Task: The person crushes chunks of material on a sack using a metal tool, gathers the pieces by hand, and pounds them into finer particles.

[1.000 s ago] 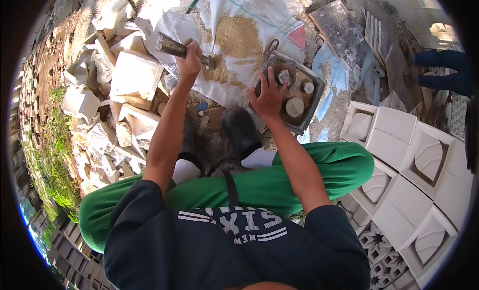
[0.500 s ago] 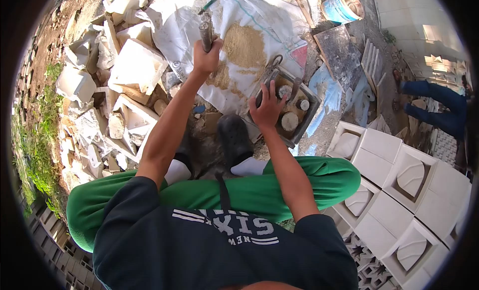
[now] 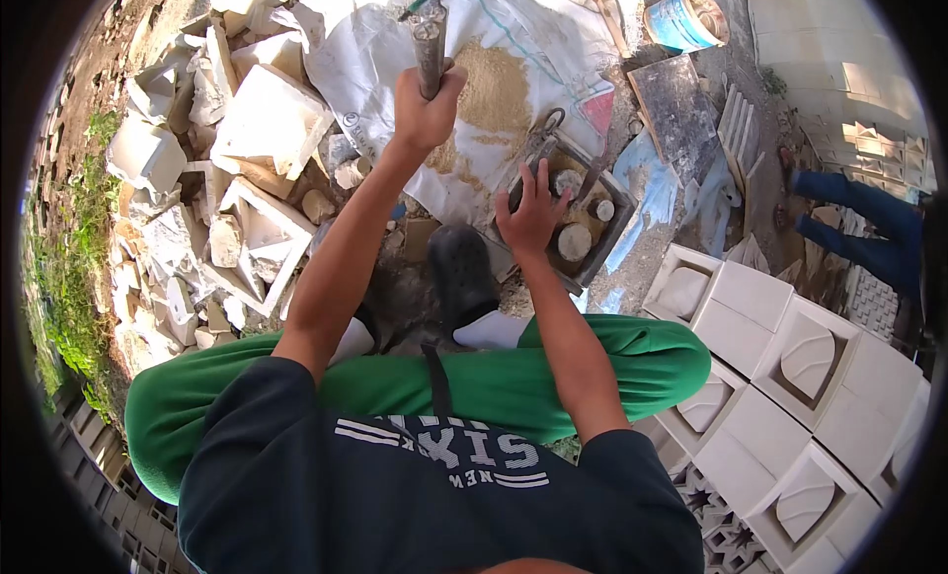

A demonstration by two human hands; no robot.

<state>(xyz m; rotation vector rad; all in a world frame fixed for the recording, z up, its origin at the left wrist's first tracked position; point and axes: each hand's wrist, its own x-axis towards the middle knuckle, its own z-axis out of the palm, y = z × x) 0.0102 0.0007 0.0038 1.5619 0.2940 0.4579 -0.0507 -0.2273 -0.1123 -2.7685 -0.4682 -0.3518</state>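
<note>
My left hand (image 3: 427, 110) is closed around a short, thick grey bar (image 3: 431, 56) with a pale, crusted upper end, held up over a white sack sheet (image 3: 357, 76). Sand (image 3: 489, 85) lies on that sheet. My right hand (image 3: 531, 214) rests with fingers spread on the near-left side of a dark rectangular mould box (image 3: 617, 224). A metal loop handle (image 3: 549, 122) stands at the box's far corner. Inside the box, pale round pieces show, one of them (image 3: 575, 242) beside my wrist. My palm hides part of the rim.
Broken white blocks (image 3: 272, 125) are heaped on the left. Stacked pale breeze blocks (image 3: 746, 303) stand at the right. A blue-and-white bucket (image 3: 681, 21) and a dark board (image 3: 673, 110) are at the far right. Another person's legs in blue trousers (image 3: 864, 209) show at the right edge.
My left hand has moved right with the bar, toward the mould box. My right hand stays on the box. One round piece in it, dark on top before, now looks pale.
</note>
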